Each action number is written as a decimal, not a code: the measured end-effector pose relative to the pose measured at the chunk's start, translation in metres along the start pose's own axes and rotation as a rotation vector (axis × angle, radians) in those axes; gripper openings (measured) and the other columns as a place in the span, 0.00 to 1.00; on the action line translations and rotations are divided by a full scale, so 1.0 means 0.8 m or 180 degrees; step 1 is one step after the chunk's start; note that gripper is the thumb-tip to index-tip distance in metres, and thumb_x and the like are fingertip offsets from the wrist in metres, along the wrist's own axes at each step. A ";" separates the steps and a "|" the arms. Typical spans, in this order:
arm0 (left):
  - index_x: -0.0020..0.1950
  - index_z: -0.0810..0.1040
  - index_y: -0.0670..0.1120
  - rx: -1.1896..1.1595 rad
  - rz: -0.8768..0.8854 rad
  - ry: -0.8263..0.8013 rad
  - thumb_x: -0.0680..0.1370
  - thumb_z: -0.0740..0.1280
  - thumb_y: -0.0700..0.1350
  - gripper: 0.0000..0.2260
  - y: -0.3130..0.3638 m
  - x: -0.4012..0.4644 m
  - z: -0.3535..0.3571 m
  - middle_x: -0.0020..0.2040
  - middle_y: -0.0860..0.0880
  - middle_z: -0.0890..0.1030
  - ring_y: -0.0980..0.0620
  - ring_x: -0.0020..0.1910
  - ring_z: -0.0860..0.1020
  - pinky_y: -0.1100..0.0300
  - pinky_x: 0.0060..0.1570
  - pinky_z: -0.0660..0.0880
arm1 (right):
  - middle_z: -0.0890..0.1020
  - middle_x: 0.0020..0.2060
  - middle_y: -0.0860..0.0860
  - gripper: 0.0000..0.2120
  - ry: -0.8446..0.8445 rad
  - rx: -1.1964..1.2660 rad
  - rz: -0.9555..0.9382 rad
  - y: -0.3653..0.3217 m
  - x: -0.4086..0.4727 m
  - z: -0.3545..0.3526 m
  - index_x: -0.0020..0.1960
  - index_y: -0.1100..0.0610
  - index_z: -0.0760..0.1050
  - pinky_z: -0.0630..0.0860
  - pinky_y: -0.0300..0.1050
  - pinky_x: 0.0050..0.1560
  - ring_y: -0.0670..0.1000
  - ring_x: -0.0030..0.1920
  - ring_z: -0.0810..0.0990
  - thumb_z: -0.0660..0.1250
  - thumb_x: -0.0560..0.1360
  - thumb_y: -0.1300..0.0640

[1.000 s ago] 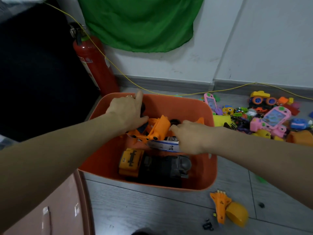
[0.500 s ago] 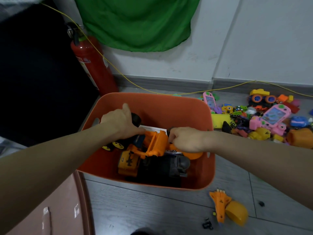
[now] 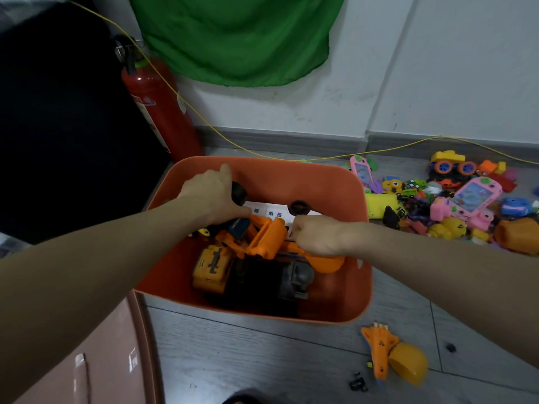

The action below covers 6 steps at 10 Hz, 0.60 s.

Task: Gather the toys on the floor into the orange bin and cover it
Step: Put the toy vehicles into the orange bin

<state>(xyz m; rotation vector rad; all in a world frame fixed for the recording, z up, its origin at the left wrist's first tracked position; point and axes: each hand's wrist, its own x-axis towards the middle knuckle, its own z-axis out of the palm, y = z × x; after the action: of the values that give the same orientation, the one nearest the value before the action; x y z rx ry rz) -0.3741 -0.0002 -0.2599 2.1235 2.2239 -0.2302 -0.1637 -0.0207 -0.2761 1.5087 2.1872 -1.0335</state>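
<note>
Both hands are working inside the orange bin (image 3: 335, 182): the left hand (image 3: 214, 193) is gripping a black wheel (image 3: 239, 193), the right hand (image 3: 316, 237) is curling round the orange excavator toy (image 3: 264, 237), which should be laid flat and low so a cover can sit.

I'm on the floor (image 3: 262, 360) of an indoor room, perhaps a playroom or studio corner: grey wood-look planks, a white wall (image 3: 437, 68) with grey skirting, a red fire extinguisher (image 3: 157, 112) at upper left, green cloth (image 3: 233, 39) hung above, toys (image 3: 455, 199) heaped at right.
</note>
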 end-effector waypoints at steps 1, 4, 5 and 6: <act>0.57 0.65 0.46 -0.0006 -0.0076 -0.0076 0.65 0.71 0.71 0.36 -0.002 -0.003 0.009 0.53 0.44 0.78 0.41 0.50 0.79 0.54 0.39 0.71 | 0.74 0.47 0.56 0.08 0.0051 -0.0020 -0.0023 -0.003 -0.011 0.007 0.53 0.58 0.73 0.70 0.46 0.50 0.53 0.47 0.71 0.57 0.81 0.56; 0.62 0.76 0.44 -0.2055 -0.0749 -0.2326 0.61 0.78 0.63 0.37 -0.047 0.013 -0.010 0.54 0.45 0.84 0.46 0.51 0.84 0.51 0.55 0.80 | 0.75 0.47 0.53 0.04 -0.0184 -0.0066 0.0009 0.000 -0.015 -0.001 0.50 0.53 0.72 0.73 0.46 0.54 0.53 0.47 0.72 0.58 0.80 0.56; 0.62 0.76 0.41 -0.2308 -0.1158 -0.2503 0.71 0.74 0.60 0.29 -0.069 0.010 -0.019 0.58 0.43 0.81 0.46 0.55 0.81 0.54 0.55 0.79 | 0.77 0.49 0.54 0.06 -0.0115 0.0089 0.0034 -0.001 -0.016 -0.007 0.52 0.54 0.73 0.76 0.45 0.53 0.53 0.46 0.74 0.58 0.80 0.57; 0.63 0.75 0.39 -0.2253 -0.1417 -0.2497 0.71 0.71 0.63 0.32 -0.076 -0.001 -0.021 0.59 0.42 0.78 0.45 0.56 0.79 0.53 0.52 0.79 | 0.76 0.45 0.55 0.10 0.0025 0.0259 0.0062 -0.010 -0.017 -0.016 0.55 0.61 0.75 0.68 0.39 0.32 0.52 0.37 0.72 0.56 0.80 0.61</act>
<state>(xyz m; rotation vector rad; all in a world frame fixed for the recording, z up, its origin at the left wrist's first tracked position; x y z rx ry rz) -0.4339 -0.0009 -0.2390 0.9381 1.8443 -0.1998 -0.1633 -0.0226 -0.2561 1.5682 2.1554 -1.1248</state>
